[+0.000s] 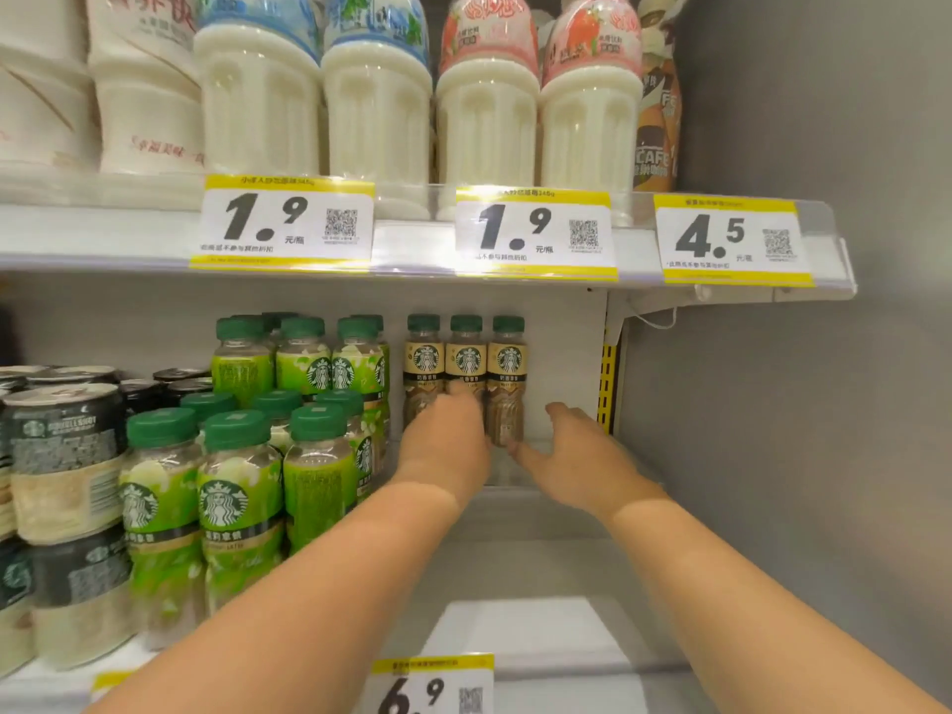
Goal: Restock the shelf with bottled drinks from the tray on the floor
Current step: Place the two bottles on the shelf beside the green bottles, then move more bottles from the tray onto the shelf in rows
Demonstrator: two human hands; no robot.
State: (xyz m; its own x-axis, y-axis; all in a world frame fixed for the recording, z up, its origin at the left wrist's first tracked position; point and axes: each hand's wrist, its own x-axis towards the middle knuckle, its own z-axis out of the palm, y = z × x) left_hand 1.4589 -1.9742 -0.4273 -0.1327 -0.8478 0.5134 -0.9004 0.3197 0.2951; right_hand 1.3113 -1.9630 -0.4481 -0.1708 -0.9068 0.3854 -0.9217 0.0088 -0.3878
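Left hand (445,445) is being laid on brown bottles (466,363), grip unclear; right hand (577,456) is being held open alongside.

- This is a shop, at a drinks aisle. The landmark is the clear price rail (412,244) along the front of the upper shelf (103,234).
- Three yellow-edged price tags (282,224) sit in that rail, each with large numbers and a QR code.
- Above the rail stand rows of identical white drink bottles (257,105) with blue or pink labels.
- Below the rail, green-capped bottles (234,497) stand packed in files. Stacked cans (67,456) sit under its left end and three brown coffee bottles (466,363) under its middle.
- Well below the rail, a lower price tag (432,685) marks another shelf edge.
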